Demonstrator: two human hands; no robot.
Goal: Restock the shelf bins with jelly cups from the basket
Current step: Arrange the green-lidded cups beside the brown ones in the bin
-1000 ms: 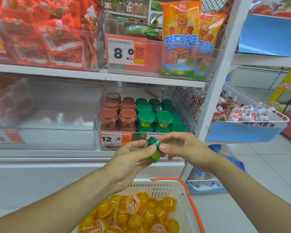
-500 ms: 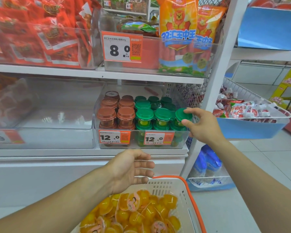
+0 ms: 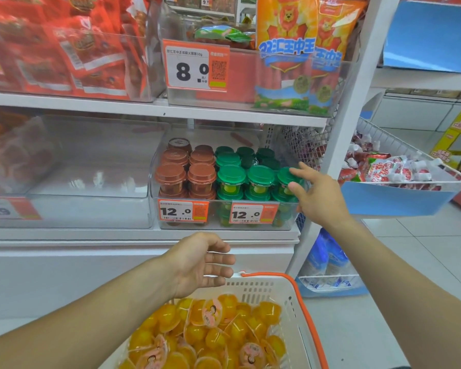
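Right hand point(image 3: 321, 198): fingers spread loosely, thumb and fingertips touching the green-lidded cup point(image 3: 288, 182) at the front right of the clear shelf bin point(image 3: 224, 222). Left hand point(image 3: 200, 265): relaxed, holding nothing, above the white basket point(image 3: 290, 302). Basket contents: orange jelly cups point(image 3: 210, 334). Bin contents: brown-lidded cups point(image 3: 186, 174) left, green right.

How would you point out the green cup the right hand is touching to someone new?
Find the clear bin with two 12.0 price tags. Its right side holds green-lidded cups. The one meant is the front-row cup furthest right, with the right hand on its lid.
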